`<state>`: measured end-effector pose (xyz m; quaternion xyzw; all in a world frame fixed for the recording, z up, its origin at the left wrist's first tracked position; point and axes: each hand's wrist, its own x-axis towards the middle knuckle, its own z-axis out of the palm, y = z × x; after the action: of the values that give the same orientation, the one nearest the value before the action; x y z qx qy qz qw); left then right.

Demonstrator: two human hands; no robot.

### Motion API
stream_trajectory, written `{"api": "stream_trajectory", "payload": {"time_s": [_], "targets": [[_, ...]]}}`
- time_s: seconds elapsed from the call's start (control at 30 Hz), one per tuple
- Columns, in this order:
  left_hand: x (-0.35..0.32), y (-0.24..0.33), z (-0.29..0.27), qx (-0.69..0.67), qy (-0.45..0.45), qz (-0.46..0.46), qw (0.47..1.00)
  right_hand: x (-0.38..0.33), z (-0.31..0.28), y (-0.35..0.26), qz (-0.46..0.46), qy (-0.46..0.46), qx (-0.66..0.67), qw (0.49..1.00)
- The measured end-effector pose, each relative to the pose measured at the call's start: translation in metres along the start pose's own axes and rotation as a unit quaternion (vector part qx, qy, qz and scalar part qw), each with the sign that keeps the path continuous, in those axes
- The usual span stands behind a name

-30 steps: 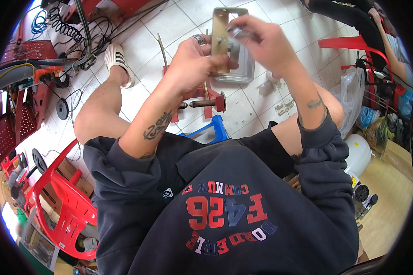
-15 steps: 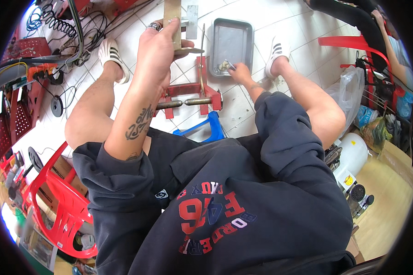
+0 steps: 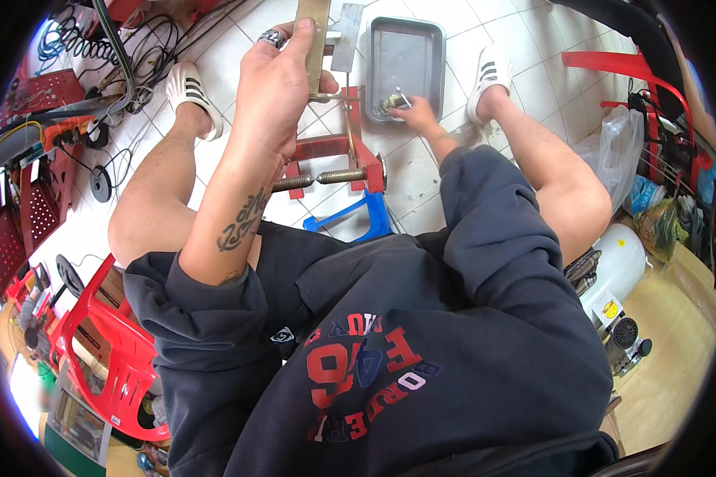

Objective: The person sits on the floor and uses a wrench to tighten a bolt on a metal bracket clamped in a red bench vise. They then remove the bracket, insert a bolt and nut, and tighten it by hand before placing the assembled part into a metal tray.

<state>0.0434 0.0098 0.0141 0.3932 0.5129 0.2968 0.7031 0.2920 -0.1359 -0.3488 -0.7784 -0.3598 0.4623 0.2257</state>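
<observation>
My left hand [image 3: 274,103], a ring on one finger, is raised and closed round a tan flat metal bar [image 3: 314,48]. A grey metal plate [image 3: 347,38] stands parallel beside the bar, seemingly joined to it by short crosspieces. Lower down, my right hand [image 3: 422,116] pinches a small thin light-coloured tool [image 3: 406,100] at the near edge of a grey metal tray [image 3: 406,60]. A small pale heap [image 3: 391,102] lies in the tray's near left corner, right by the tool's end. The tool's tip is too small to make out.
A red metal stand [image 3: 324,146] with threaded rods [image 3: 340,176] sits between my legs, a blue plastic stool [image 3: 371,216] just nearer. Cables [image 3: 151,56] spread over the floor at left. A red chair [image 3: 111,358] is behind left; a white tank [image 3: 616,262] stands at right.
My view has shifted slightly, moving the floor things a little in the picture. My right hand has stayed by the pale heap with the tool. The left still grips the bar.
</observation>
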Motion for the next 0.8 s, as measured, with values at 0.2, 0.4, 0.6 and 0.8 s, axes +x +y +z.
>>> {"api": "stream_trajectory", "payload": {"time_s": [0.2,0.4,0.6,0.8], "targets": [[0.001,-0.005,-0.001,-0.011,-0.034,0.014,0.999,0.012,-0.127,-0.023,0.093,0.081,0.016,0.992],[-0.01,0.002,0.0,-0.043,-0.059,0.053,0.996,-0.042,-0.168,-0.253,-0.146,0.05,0.228,0.961],[-0.024,0.009,0.018,-0.075,-0.107,0.083,0.988,-0.168,-0.128,-0.33,-0.19,-0.149,0.33,0.912],[-0.04,0.003,0.033,-0.077,-0.17,0.131,0.974,-0.21,-0.128,-0.337,-0.242,-0.023,0.255,0.936]]}}
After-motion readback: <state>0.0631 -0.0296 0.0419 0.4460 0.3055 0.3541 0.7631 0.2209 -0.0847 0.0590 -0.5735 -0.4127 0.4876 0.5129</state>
